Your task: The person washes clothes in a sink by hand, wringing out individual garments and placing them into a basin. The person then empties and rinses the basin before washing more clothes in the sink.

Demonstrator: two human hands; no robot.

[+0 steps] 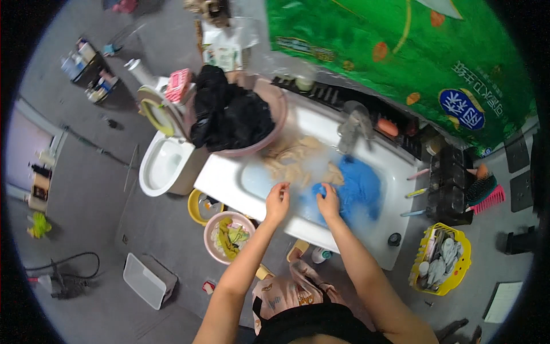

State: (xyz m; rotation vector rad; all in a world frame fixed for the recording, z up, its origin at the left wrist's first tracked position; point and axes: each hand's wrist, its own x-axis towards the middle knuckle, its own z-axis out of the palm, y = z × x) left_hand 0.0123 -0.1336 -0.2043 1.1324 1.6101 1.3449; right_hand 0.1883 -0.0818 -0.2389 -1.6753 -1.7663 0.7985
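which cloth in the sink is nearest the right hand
The blue cloth, to the right in the sink: the right hand is at its left edge. The beige cloth lies beyond the fingertips, mostly to the left.

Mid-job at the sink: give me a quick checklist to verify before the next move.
1. Right hand at the blue cloth: ok, fingers at its left edge.
2. Left hand gripping cloth: cannot tell, fingers curled.
3. Beige cloth inside the sink: ok, next to the blue.
4. Water clear: not ok, looks cloudy.
5. Black clothes out of the water: ok, heaped in the large pink basin.
6. Faucet off: cannot tell, blurred.
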